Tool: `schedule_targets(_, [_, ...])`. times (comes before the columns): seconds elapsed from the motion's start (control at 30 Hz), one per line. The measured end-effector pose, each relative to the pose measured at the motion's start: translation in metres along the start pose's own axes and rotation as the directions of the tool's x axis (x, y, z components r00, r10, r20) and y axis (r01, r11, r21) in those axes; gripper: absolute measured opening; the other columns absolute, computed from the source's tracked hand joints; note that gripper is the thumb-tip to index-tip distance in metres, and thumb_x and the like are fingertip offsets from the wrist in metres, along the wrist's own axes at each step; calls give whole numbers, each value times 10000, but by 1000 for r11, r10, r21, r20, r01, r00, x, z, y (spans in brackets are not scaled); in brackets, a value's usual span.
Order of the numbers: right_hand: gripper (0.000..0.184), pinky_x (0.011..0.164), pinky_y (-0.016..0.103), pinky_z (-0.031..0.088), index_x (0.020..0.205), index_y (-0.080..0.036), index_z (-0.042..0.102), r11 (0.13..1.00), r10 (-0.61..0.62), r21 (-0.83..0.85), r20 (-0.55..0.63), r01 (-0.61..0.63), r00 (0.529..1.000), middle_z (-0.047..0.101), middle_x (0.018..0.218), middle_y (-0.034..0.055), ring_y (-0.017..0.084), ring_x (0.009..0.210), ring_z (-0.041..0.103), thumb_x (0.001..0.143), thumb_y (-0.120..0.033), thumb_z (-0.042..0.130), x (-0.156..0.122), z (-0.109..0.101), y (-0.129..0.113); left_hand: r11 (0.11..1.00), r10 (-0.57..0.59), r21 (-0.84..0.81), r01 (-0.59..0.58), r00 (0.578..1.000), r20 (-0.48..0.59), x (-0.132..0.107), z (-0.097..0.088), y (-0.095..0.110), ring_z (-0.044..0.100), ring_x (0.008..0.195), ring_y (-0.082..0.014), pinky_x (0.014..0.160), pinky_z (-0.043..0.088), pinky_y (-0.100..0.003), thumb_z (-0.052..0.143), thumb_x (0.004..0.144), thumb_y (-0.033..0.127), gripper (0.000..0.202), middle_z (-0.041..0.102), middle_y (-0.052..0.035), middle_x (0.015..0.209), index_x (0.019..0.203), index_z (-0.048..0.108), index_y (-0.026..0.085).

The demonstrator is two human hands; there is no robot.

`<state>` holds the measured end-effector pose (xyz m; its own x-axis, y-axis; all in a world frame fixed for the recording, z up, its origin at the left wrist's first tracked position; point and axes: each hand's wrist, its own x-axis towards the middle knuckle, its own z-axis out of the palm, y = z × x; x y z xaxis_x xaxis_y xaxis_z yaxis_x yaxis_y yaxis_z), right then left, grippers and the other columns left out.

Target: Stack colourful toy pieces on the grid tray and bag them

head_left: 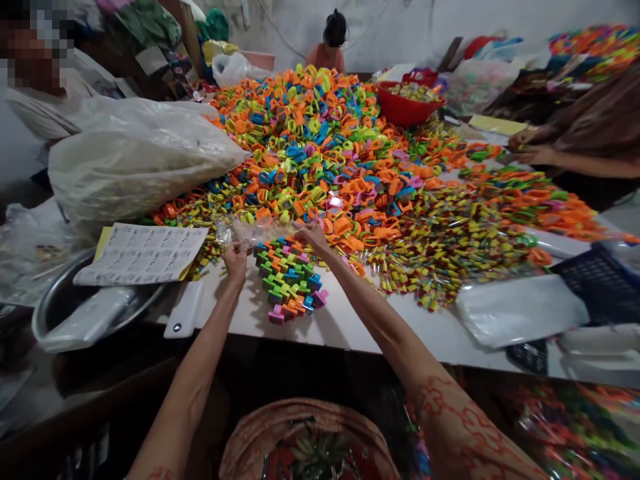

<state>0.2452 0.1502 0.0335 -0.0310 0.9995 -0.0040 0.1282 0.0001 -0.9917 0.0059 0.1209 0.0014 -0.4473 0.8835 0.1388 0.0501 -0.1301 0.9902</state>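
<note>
My left hand (235, 259) and my right hand (311, 236) each pinch an end of a clear plastic bag (260, 230), held stretched just above the white table (345, 320). Below the bag lies a tidy block of small coloured plastic pieces (290, 280) in green, orange, blue and pink. Behind it spreads a huge heap of the same kind of coloured pieces (320, 133). To the right lies a pile of small wrapped items (450, 247).
A full translucent sack (130, 160) and a printed sheet (143, 253) over a metal basin (60, 307) sit left. A red bowl (407, 107) stands far back. Another person's hands (530, 148) work at right; people sit at far left and back. A dark basket (600, 280) sits right.
</note>
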Motion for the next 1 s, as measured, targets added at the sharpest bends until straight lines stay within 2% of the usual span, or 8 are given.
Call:
schedule_targets(0.2, [328, 646, 296, 492, 636, -193, 623, 997, 32, 72, 21, -33, 999, 635, 647, 36, 188, 660, 613, 675, -516, 669, -26, -17, 24, 962, 79, 261, -85, 996, 36, -46, -17, -24, 530, 718, -177, 701, 432, -279, 576, 826, 364, 177, 577, 15, 691, 714, 568, 228])
schedule_targets(0.37, [186, 567, 252, 397, 598, -174, 608, 997, 62, -62, 129, -54, 990, 575, 573, -4, 132, 561, 514, 614, -356, 645, -49, -29, 39, 928, 63, 359, -101, 991, 116, -69, -25, -39, 463, 624, -159, 628, 360, -268, 588, 795, 295, 167, 524, 34, 600, 650, 538, 230])
schedule_targets(0.47, [159, 554, 249, 334, 543, -177, 556, 993, 37, -117, 108, -25, 993, 520, 543, -21, 119, 558, 462, 632, -288, 629, -66, -26, 41, 918, 74, 379, -119, 989, 131, -74, -30, -37, 482, 627, -163, 633, 374, -272, 579, 832, 329, 201, 541, 24, 610, 659, 551, 229])
schedule_targets(0.53, [139, 587, 256, 356, 591, -183, 571, 990, 3, -139, 62, 6, 998, 556, 594, -11, 139, 612, 502, 685, -277, 610, -76, -24, 41, 912, 98, 386, -137, 988, 118, -75, -33, -33, 529, 667, -174, 667, 411, -277, 563, 875, 384, 221, 591, 9, 660, 720, 594, 229])
schedule_targets(0.63, [83, 657, 276, 409, 694, -193, 602, 972, -82, -221, -20, 76, 996, 628, 699, 14, 174, 706, 576, 746, -257, 594, -84, -24, 41, 888, 238, 398, -233, 971, 37, -73, -34, -25, 588, 732, -180, 729, 464, -290, 622, 873, 434, 226, 671, -25, 820, 903, 662, 213])
schedule_targets(0.7, [39, 673, 287, 419, 724, -197, 604, 951, -130, -284, -21, 119, 991, 641, 724, 25, 187, 721, 596, 746, -228, 595, -85, -24, 41, 844, 362, 417, -336, 932, 17, -69, -33, -20, 600, 754, -183, 763, 486, -306, 673, 851, 432, 271, 684, -47, 901, 997, 671, 203])
schedule_targets(0.87, [36, 706, 305, 449, 749, -205, 603, 922, -250, -310, -24, 231, 968, 660, 780, 52, 208, 753, 616, 752, -184, 573, -85, -29, 42, 740, 517, 418, -527, 843, 148, -61, -31, -12, 615, 785, -207, 798, 487, -330, 654, 887, 440, 241, 684, -64, 811, 808, 676, 213])
schedule_targets(1.0, [70, 741, 315, 460, 788, -211, 619, 889, -300, -357, 15, 285, 954, 692, 867, 67, 220, 803, 638, 782, -170, 563, -91, -38, 48, 756, 484, 394, -522, 852, 199, -68, -37, -15, 635, 810, -218, 807, 493, -335, 645, 875, 443, 245, 696, -66, 794, 765, 670, 225])
